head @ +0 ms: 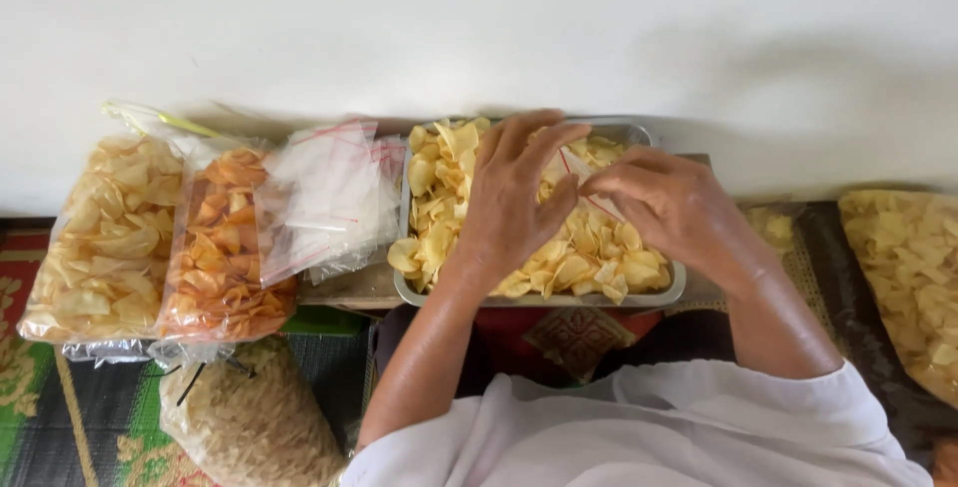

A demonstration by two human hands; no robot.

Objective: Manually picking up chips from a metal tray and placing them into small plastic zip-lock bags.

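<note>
A metal tray (659,297) full of pale yellow chips (439,188) sits in front of me. Both hands hover over it and pinch a small clear plastic bag with a red strip (571,170). My left hand (514,198) holds the bag's left side with fingers spread above it. From the right, my right hand (669,203) grips the bag between thumb and fingertips. Most of the bag is hidden behind my hands.
A stack of empty clear bags (334,198) lies left of the tray. Further left are a bag of orange chips (225,247), a bag of pale chips (105,238), and a bag of brown snack (254,417). Another chip bag (913,277) lies at right. A white wall (479,28) rises behind.
</note>
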